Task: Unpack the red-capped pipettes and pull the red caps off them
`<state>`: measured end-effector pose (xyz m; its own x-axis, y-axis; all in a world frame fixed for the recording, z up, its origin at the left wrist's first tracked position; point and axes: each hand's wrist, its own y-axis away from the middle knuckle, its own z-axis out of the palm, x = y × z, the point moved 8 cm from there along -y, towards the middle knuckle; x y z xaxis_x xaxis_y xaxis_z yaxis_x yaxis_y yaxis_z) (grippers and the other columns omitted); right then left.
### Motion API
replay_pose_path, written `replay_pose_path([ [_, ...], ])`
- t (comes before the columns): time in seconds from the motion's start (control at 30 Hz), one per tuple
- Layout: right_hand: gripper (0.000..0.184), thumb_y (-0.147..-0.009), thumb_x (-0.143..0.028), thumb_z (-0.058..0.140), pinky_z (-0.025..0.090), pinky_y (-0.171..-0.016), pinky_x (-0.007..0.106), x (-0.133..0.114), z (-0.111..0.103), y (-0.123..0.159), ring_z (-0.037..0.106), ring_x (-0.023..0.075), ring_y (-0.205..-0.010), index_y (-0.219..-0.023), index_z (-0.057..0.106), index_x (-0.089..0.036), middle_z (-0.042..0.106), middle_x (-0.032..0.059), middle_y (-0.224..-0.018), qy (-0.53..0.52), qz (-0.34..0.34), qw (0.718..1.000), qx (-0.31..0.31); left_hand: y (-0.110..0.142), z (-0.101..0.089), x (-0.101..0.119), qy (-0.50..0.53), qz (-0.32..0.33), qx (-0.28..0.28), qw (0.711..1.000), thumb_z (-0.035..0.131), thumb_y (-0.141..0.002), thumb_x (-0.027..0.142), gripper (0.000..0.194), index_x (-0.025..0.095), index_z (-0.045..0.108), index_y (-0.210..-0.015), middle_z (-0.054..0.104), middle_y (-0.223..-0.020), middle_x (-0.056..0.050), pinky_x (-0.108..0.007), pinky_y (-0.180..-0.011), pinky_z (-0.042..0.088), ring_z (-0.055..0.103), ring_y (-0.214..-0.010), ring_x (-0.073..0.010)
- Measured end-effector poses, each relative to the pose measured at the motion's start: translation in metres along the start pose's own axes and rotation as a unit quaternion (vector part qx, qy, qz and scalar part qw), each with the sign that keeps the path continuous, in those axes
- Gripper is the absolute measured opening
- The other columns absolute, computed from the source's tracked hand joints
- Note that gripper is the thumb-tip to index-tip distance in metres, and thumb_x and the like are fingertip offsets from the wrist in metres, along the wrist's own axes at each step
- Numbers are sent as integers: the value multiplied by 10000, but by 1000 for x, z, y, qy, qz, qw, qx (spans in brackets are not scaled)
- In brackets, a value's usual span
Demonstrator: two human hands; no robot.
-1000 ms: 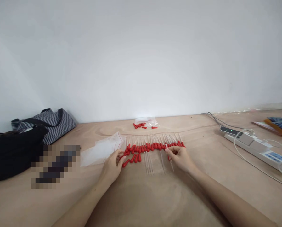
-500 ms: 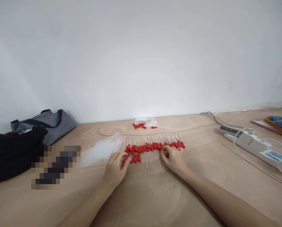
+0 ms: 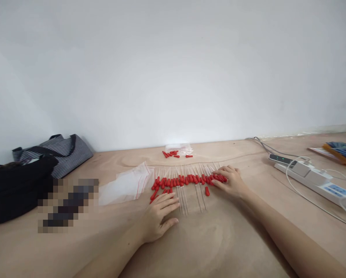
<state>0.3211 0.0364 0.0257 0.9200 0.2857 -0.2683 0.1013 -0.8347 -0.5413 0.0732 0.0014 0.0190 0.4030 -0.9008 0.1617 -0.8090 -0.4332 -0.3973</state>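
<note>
Your left hand (image 3: pixel 161 218), at eleven o'clock, is palm down with fingers loosely spread beside and partly over the loose red bulbs (image 3: pixel 154 194), nearer you than half a second ago. Your right hand (image 3: pixel 231 183), at one, has moved off the slim, clear tubes (image 3: pixel 201 199) and curls over the right end of the dropper row (image 3: pixel 190 178); whether it grips one, I cannot tell. One smooth, teardrop-shaped bulb (image 3: pixel 207 191) now shows near that thumb. At twelve, the row's red heads crowd together on grained wood (image 3: pixel 213 243), clear stems pointing away. Filmy, red-striped plastic bags (image 3: pixel 126 183) overlap at eleven; more bulbs (image 3: pixel 170 153) lie farther off, at twelve.
</note>
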Motion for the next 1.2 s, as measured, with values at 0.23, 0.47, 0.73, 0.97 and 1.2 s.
replay_pose_path([
  [0.23, 263, -769, -297, 514, 202, -809, 393, -20, 8, 6, 466, 208, -918, -1019, 598, -312, 588, 49, -996, 73, -122, 988, -53, 1, 9, -7, 21, -26, -20, 999, 498, -809, 300, 254, 221, 604, -1026, 568, -1154, -74, -483, -974, 318, 400, -1184, -235],
  [0.47, 209, -823, -296, 474, 204, -846, 378, -28, 2, 6, 507, 169, -869, -957, 633, -294, 633, 29, -891, 29, -125, 991, 29, -1, 3, -4, 49, -37, 10, 998, 507, -798, 262, 252, 222, 607, -1025, 599, -1097, -81, -477, -938, 349, 452, -1126, -234],
  [0.73, 290, -848, -165, 446, 202, -846, 362, -124, -11, 40, 543, 110, -771, -1041, 561, -348, 659, -70, -745, -14, -271, 952, 144, -13, 0, -11, 210, -219, 100, 948, 402, -847, 341, 302, 169, 628, -953, 631, -739, -43, -287, -681, 458, 562, -715, -153],
  [0.97, 242, -845, -187, 444, 217, -856, 341, -157, -8, 51, 548, 86, -749, -978, 582, -334, 649, -75, -768, -32, -355, 920, 161, -17, 18, -3, 400, -272, 61, 873, 374, -832, 433, 361, 149, 589, -773, 605, -676, -18, -240, -586, 450, 554, -636, -133],
  [1.2, 285, -837, -211, 478, 156, -913, 353, -141, 0, 45, 529, 133, -978, -1080, 529, -349, 636, -40, -986, 24, -272, 949, 157, -13, -7, -4, 53, -202, 95, 973, 519, -784, 343, 185, 191, 598, -713, 599, -635, -4, -312, -661, 356, 512, -668, -160],
])
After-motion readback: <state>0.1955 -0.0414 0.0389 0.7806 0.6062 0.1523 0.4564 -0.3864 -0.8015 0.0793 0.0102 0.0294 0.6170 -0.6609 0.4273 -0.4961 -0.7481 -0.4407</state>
